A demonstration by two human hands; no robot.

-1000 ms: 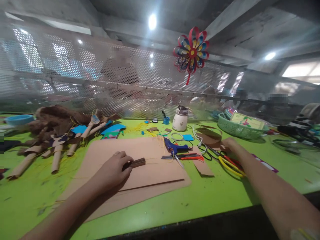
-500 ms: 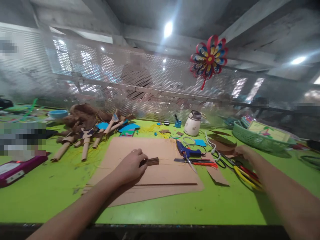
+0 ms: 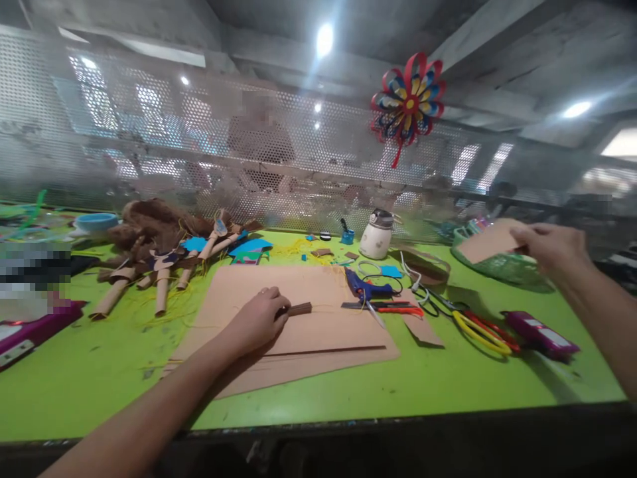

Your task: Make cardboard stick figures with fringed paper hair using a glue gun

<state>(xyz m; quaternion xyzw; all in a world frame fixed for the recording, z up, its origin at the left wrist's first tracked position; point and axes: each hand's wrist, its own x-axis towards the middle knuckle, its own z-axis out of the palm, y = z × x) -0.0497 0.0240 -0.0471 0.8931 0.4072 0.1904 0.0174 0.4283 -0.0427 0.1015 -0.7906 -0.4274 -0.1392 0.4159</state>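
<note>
My left hand (image 3: pixel 263 312) rests on the large brown cardboard sheets (image 3: pixel 318 285), its fingers closed on a small bundle of dark brown strips (image 3: pixel 300 309). Out to the right, my right hand (image 3: pixel 557 245) holds up a piece of brown cardboard (image 3: pixel 492 240) by its edge, above the table and in front of the green basket (image 3: pixel 527 273). To the right of the left hand lie a blue glue gun (image 3: pixel 371 289) and a red-orange cutter (image 3: pixel 398 311). Yellow-handled scissors (image 3: pixel 480 334) lie below the right hand.
Cardboard-tube figures (image 3: pixel 162 285) with brown fibre and yellow string lie at the left. A white bottle (image 3: pixel 377 236) stands at the back. Purple power strips (image 3: pixel 542 334) sit at right and left. A perforated metal screen (image 3: pixel 308 159) rises behind the green table.
My right hand has risen from the table and moved right, lifting a cardboard piece with it. My left hand stays on the strips. The view has turned slightly right.
</note>
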